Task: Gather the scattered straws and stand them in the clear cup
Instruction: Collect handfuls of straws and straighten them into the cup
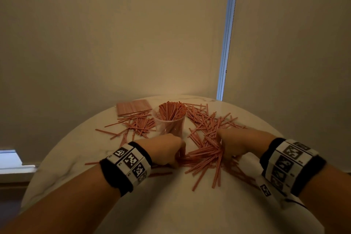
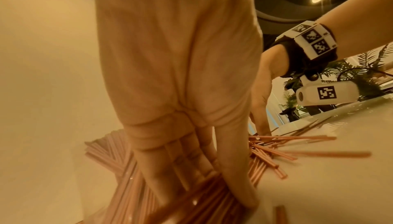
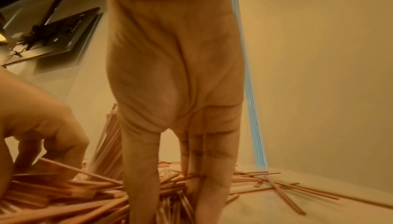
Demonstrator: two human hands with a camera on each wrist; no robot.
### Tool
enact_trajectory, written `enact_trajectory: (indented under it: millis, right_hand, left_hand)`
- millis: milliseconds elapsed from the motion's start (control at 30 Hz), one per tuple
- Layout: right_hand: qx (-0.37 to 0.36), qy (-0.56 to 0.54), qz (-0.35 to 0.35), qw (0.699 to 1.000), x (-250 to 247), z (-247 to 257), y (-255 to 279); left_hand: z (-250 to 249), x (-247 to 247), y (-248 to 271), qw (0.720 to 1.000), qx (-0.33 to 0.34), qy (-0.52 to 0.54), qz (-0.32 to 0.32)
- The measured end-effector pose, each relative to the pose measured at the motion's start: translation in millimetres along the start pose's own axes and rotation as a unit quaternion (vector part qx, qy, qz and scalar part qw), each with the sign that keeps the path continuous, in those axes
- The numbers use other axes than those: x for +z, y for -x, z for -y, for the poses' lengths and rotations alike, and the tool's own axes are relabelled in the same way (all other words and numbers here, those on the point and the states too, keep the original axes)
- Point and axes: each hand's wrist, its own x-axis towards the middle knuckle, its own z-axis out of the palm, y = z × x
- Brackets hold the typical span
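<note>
We find the cup (image 1: 169, 124) mid-table (image 1: 76, 150), straws (image 1: 171, 112) standing in it; loose straws (image 1: 206, 131) lie left, right and before it, a packet (image 1: 133, 107) behind-left.

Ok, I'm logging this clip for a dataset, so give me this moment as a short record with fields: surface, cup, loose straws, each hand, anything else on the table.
surface: round pale table
cup: clear, upright, already holding a bunch of straws
loose straws: scattered left and right of the cup, a heap near the hands
left hand: fingers down on the heap, raking it together
right hand: fingers down in the heap, opposite side
other: flat pink pack behind the left scatter
</note>
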Motion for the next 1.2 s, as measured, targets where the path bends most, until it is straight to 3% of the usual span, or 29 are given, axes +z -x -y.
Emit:
enact_trajectory:
  millis: [167, 333, 500, 800, 867, 1067, 1200]
  right_hand:
    - [0.016, -0.03, 0.005, 0.999, 0.3, 12.6, -5.7]
    - [0.035, -0.05, 0.048, 0.997, -3.6, 22.7, -8.0]
    - [-0.008, -0.009, 0.023, 1.0, -0.2, 32.9, -5.9]
    - [-0.06, 0.032, -0.032, 0.997, 11.7, 48.0, -3.3]
    - [-0.065, 0.052, -0.05, 0.995, 12.3, 52.0, -1.3]
    - [-0.12, 0.145, -0.11, 0.976, 15.8, 61.6, 4.8]
    - [-0.159, 0.131, -0.135, 0.969, 19.6, 62.9, 7.8]
  left_hand:
    - [18.0, -7.2, 22.7, 0.998, -0.028, -0.057, -0.008]
    - [30.9, -12.0, 41.8, 0.998, -0.033, -0.034, -0.037]
    - [38.1, -13.9, 51.0, 0.997, -0.043, 0.041, -0.043]
    - [35.2, -21.9, 55.3, 0.962, -0.044, 0.225, -0.151]
    - [33.0, -21.9, 53.9, 0.942, -0.041, 0.286, -0.169]
    - [30.4, -22.8, 54.0, 0.844, -0.029, 0.495, -0.205]
    - [32.3, -24.8, 52.4, 0.772, -0.049, 0.581, -0.254]
